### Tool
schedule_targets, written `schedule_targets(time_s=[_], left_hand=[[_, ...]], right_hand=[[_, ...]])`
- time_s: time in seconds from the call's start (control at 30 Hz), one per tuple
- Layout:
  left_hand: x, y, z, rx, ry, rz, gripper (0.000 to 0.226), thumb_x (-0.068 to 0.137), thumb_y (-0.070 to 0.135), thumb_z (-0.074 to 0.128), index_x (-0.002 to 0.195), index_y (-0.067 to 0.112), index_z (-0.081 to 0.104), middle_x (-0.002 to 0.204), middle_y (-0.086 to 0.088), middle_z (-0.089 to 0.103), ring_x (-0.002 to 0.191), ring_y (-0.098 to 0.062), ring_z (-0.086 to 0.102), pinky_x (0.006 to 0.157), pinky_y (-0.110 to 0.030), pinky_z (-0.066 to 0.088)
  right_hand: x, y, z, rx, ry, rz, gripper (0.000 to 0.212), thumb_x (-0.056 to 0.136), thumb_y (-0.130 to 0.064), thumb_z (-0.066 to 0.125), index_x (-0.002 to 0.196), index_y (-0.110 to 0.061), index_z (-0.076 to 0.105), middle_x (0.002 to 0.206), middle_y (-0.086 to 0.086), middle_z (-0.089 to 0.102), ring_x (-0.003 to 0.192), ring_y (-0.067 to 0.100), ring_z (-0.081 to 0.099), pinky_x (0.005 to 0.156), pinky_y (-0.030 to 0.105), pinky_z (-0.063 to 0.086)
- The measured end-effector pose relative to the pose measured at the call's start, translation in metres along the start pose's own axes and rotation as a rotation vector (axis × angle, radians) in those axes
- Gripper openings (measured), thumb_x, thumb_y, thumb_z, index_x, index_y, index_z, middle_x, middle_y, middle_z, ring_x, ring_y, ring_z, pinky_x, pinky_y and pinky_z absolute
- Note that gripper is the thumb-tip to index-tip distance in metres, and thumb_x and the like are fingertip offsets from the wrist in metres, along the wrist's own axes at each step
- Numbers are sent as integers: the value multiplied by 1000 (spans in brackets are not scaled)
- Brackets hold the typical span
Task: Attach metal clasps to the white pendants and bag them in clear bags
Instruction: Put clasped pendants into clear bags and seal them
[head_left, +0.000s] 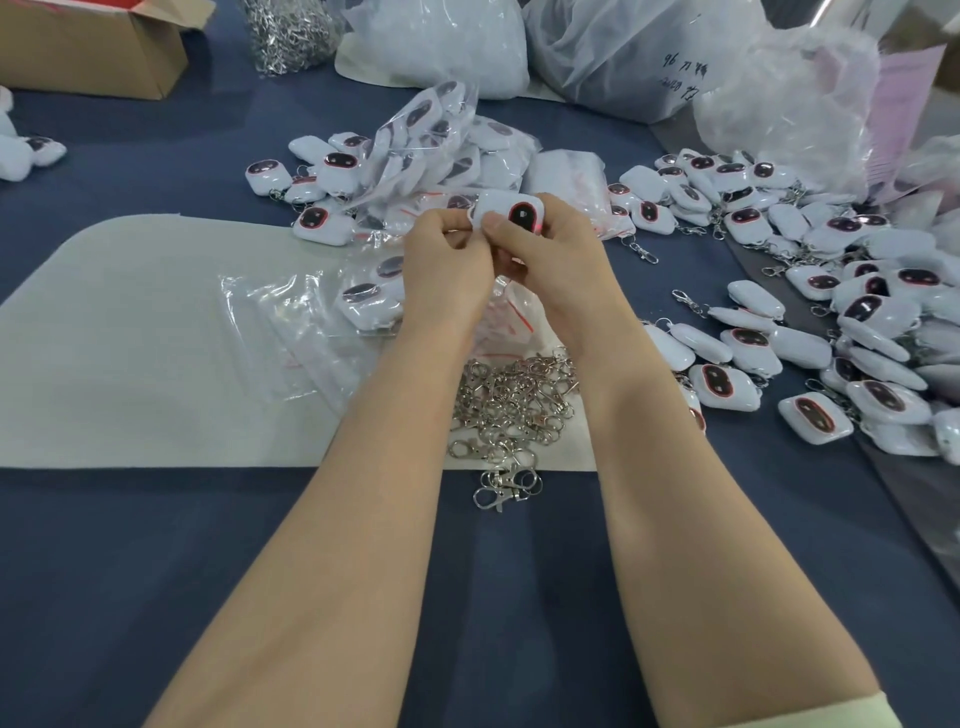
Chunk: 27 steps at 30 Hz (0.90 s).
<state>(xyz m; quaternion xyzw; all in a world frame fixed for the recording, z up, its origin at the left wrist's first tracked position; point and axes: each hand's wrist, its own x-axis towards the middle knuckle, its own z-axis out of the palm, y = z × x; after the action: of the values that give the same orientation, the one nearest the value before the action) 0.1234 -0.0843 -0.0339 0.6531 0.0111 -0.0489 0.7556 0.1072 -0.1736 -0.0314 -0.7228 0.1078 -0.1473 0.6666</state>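
Both hands meet above the middle of the table around one white pendant (511, 210) with a dark oval face ringed in red. My right hand (545, 260) grips the pendant from the right, thumb on its front. My left hand (447, 260) pinches at the pendant's left edge; what is between those fingertips is hidden. A heap of loose metal clasps (511, 405) lies under my wrists on a pale mat (130, 338). Clear bags (291, 322) with red seal strips lie left of the hands. Many loose pendants (857, 322) are piled at the right.
Bagged pendants (441, 150) are heaped behind the hands. Big plastic sacks (623, 52) stand at the back, with a cardboard box (93, 47) at the far left and a pile of clasps (291, 31) beside it. The blue cloth (156, 571) covers the table.
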Motion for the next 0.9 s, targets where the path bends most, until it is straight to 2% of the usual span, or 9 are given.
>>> schedule_targets(time_s=[0.07,0.2,0.27,0.33,0.43,0.5,0.6,0.77,0.9], left_hand=[[-1,1,0,14,-7,1,11,91,2,53,92,13,54,104,-18,67,97,-29,67,92,-43,53],[-5,5,-3,147,-21,91,17,92,8,50,104,11,62,107,-8,67,102,-23,65,95,-40,51],[-9,5,-3,334,1,235,17,93,16,53,107,16,62,102,4,64,98,-14,62,94,-36,50],[-14,3,-2,540,-21,347,27,91,29,59,113,15,60,102,6,61,97,-13,59,91,-35,50],[-17,-4,2,868,-131,302,40,85,46,61,111,16,57,107,-1,62,101,-22,59,91,-40,48],[-18,-7,4,997,-170,274,30,88,40,60,104,15,59,104,-3,64,99,-25,60,90,-41,49],[-20,-8,6,962,-227,286,14,91,22,55,101,14,62,103,-8,67,97,-28,62,87,-40,51],[-20,-13,9,944,-219,278,17,89,17,56,103,10,61,104,-9,67,97,-27,62,88,-36,50],[-13,-7,3,631,-71,213,14,90,15,57,103,13,65,96,-1,67,87,-16,63,79,-27,50]], right_hand=[[0,1,-1,4,3,-1,5,88,-9,66,90,-6,62,81,13,58,73,18,55,75,34,51],[1,-4,-10,45,-12,38,6,91,-16,64,90,-10,63,85,6,66,72,13,63,75,28,55],[5,-7,-20,44,96,77,13,92,-21,64,87,-11,57,86,5,64,69,11,63,72,26,56],[6,-11,-32,6,207,104,16,93,-22,63,85,-12,53,80,3,59,60,9,60,64,22,55],[5,-16,-42,10,257,107,14,93,-19,62,88,-10,54,78,4,57,54,8,57,63,21,54],[3,-21,-42,60,244,99,14,93,-19,62,93,-8,54,77,4,59,54,8,60,65,22,56],[0,-28,-34,109,146,122,16,95,-21,59,99,-7,53,77,4,63,57,10,66,64,22,58],[-3,-26,-31,22,39,205,18,96,-21,57,104,-6,52,80,8,66,58,14,69,58,24,57],[-3,-21,-32,-144,-17,255,15,95,-19,59,102,-7,52,91,12,65,57,13,69,58,23,57]])
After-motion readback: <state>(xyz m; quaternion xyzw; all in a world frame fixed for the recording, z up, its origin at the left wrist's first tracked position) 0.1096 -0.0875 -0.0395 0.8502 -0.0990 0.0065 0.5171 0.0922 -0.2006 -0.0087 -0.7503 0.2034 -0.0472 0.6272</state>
